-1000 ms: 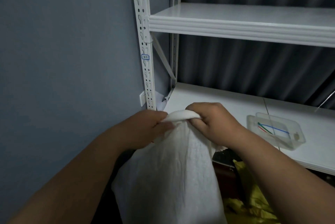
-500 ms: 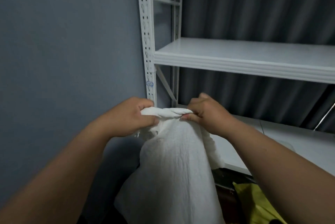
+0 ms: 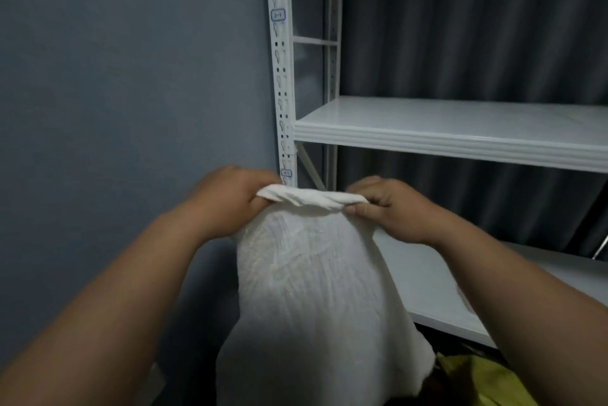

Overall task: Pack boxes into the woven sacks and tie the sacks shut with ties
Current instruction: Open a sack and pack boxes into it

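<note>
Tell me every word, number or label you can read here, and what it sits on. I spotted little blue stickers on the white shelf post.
Upper blue-framed sticker on the white shelf post: a few characters, too blurred to read.
Lower blue-framed sticker on the same post, just above the left hand: also too small and blurred to read.
White woven sack, held by both hands: no print visible.
Nothing else carries text.

Storeroom: white slotted shelving rack [image 3: 427, 137]

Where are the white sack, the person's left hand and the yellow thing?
white sack [image 3: 316, 290], head view, middle of its front cloth.
left hand [image 3: 230, 198], head view, back of the hand.
yellow thing [image 3: 477, 379], head view, its crumpled top surface.
</note>
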